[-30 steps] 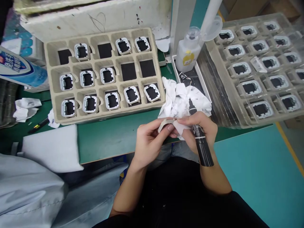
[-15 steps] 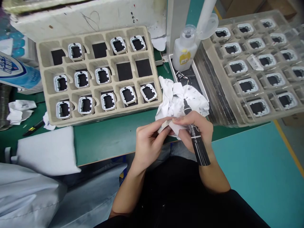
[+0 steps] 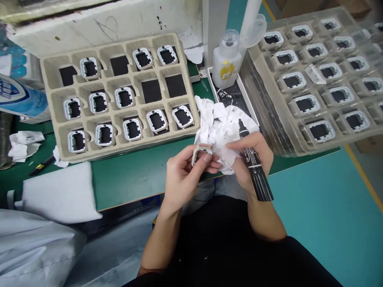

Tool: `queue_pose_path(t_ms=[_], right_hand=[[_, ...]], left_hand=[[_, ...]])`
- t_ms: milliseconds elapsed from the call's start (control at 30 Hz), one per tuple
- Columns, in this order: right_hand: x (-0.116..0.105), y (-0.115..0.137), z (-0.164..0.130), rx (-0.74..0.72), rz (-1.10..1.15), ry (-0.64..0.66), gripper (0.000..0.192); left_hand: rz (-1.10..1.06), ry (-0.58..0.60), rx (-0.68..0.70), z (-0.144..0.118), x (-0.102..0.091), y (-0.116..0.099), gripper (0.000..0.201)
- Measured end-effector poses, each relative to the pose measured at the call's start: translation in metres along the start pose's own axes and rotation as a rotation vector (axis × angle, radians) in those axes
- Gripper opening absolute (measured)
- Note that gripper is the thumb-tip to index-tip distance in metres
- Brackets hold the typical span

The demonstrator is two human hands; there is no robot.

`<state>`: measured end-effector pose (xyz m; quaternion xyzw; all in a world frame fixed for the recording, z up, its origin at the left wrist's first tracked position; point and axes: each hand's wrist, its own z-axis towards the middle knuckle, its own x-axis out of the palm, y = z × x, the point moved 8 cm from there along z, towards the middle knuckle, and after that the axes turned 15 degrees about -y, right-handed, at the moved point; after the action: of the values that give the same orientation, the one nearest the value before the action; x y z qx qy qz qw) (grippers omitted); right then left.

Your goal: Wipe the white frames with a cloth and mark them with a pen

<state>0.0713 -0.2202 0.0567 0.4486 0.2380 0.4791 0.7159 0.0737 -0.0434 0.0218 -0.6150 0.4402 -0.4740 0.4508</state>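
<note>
My left hand (image 3: 184,175) is closed on a small white plastic frame (image 3: 196,150), pinched between thumb and fingers and tilted on edge. In my right hand (image 3: 259,147) lies a black marker pen (image 3: 259,175), uncapped, its dark tip pointing away from me. The same hand pinches a thin white wipe (image 3: 226,150), apart from the frame. Crumpled white paper (image 3: 206,117) lies just beyond both hands. Similar frames, such as one white frame (image 3: 182,116), sit in a beige moulded tray (image 3: 188,79) at the left, several of its pockets showing only black bottoms.
Stacked clear plastic trays (image 3: 287,113) with more frames stand at right. A pump bottle (image 3: 227,69) occupies a white box (image 3: 249,101). At left are a folded white cloth (image 3: 60,193), a utility knife (image 3: 42,165), a blue package (image 3: 24,99) and another person's light-blue clothing (image 3: 38,247).
My hands have drawn apart: the wipe has come away from the frame, which my left hand has turned so its opening shows. The marker has shifted slightly right with my right hand.
</note>
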Motion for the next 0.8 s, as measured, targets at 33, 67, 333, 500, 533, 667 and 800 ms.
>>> queue_pose_path(t_ms=[33, 67, 333, 500, 533, 667, 800], right_hand=[[0.001, 0.0, 0.0, 0.006, 0.002, 0.002, 0.007], [0.003, 0.0, -0.001, 0.012, 0.003, 0.008, 0.008], [0.01, 0.005, 0.003, 0.004, -0.011, 0.033, 0.011], [0.01, 0.001, 0.002, 0.033, -0.032, 0.042, 0.011], [0.009, 0.001, 0.002, 0.035, -0.031, 0.039, 0.011], [0.01, 0.002, 0.002, 0.05, -0.019, 0.064, 0.012], [0.013, 0.002, 0.002, 0.09, 0.015, 0.08, 0.01]], left_hand=[[-0.019, 0.011, -0.01, 0.0, 0.001, 0.0, 0.024], [-0.035, 0.024, -0.015, 0.0, 0.002, 0.0, 0.025], [-0.077, 0.04, -0.034, 0.0, 0.002, 0.004, 0.027], [-0.086, 0.029, -0.056, -0.001, 0.002, 0.004, 0.027], [-0.087, 0.028, -0.059, -0.001, 0.002, 0.004, 0.027], [-0.092, 0.026, -0.067, -0.001, 0.002, 0.004, 0.025], [-0.031, 0.015, -0.068, -0.001, 0.001, 0.006, 0.031]])
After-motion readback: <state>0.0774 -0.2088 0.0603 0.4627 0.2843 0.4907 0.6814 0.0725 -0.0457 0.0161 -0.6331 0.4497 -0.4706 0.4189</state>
